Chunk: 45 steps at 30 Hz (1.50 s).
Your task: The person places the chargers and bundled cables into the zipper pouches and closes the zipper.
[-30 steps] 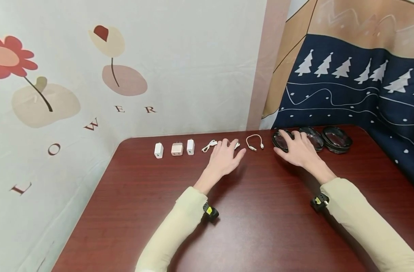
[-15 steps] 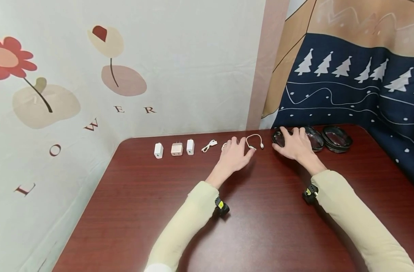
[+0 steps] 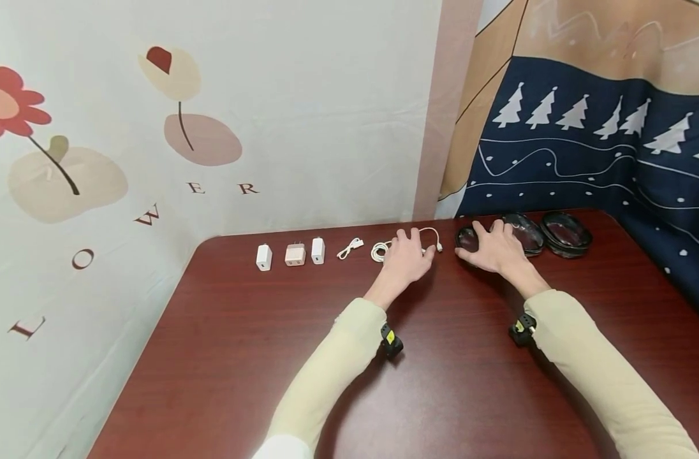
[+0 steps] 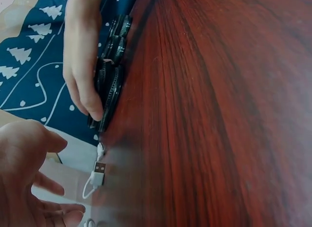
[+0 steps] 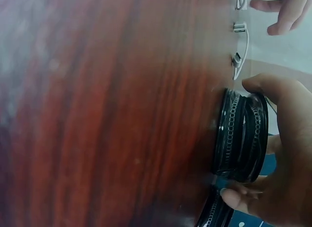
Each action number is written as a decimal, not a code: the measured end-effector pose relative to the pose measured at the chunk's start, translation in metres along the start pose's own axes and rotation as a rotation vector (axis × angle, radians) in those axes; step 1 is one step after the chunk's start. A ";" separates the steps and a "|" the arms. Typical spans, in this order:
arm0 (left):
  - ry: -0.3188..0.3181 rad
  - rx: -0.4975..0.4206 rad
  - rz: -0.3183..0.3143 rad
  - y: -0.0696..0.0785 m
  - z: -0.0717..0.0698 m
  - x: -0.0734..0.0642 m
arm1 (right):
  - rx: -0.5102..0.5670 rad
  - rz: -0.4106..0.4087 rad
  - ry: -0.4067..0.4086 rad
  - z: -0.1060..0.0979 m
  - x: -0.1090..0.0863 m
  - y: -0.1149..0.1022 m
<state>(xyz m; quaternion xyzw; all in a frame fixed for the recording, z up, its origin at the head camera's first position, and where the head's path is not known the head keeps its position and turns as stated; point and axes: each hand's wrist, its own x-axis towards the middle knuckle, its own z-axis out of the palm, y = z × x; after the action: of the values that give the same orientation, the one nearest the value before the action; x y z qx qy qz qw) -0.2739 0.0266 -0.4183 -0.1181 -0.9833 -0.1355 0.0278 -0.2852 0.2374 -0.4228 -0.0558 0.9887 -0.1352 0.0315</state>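
Observation:
My right hand (image 3: 497,248) reaches over the leftmost black zip case (image 3: 467,240), which has a see-through top. In the right wrist view, thumb and fingers grip opposite sides of that case (image 5: 239,134), which rests on the table. My left hand (image 3: 405,260) hovers at a short white USB cable (image 3: 439,238), hiding part of it. In the left wrist view its fingers are spread and apart from the cable's USB plug (image 4: 99,172). A coiled white cable (image 3: 378,252) lies just left of this hand.
Two more black zip cases, a middle one (image 3: 529,236) and a right one (image 3: 566,233), stand at the back right. Leftward along the back edge lie a small bundled cable (image 3: 350,248), two white chargers (image 3: 317,250) and a pinkish charger (image 3: 294,255). Printed curtains hang behind the table (image 3: 240,357).
My left hand has moved right along the cables, uncovering the coiled one and coming over the short cable. My right hand stays at the leftmost case, its forearm shifted slightly left.

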 end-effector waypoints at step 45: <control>0.049 0.096 -0.080 0.016 0.023 0.032 | 0.298 0.018 -0.016 -0.001 -0.008 0.007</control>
<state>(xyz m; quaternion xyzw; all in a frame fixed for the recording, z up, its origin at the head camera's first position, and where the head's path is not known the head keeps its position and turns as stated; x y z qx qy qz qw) -0.3019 0.0554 -0.4334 -0.0737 -0.9917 -0.0919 0.0522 -0.2784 0.2457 -0.4231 -0.0428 0.9579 -0.2798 0.0488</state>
